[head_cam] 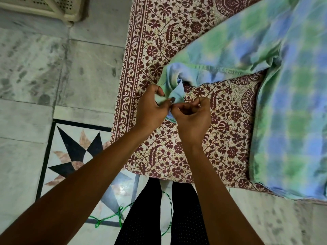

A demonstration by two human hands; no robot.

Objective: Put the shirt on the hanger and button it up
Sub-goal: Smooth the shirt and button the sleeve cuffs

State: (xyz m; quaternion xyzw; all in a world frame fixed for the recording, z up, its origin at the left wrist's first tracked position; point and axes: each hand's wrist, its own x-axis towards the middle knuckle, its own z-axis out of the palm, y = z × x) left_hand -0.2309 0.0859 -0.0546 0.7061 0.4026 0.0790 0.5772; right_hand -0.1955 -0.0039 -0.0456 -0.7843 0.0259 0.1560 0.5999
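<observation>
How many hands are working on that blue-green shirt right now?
2. The left hand pinches the sleeve cuff of the shirt from the left; the right hand pinches it from the right, above the patterned bedcover.

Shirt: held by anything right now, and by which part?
Both hands hold the shirt by the cuff end of one sleeve: the left hand grips the bunched cuff, the right hand pinches its edge.

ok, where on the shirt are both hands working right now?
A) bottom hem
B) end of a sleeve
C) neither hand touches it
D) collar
B: the left hand and right hand both pinch the sleeve end of the blue-green shirt, which lies spread on the floral bedsheet.
</observation>
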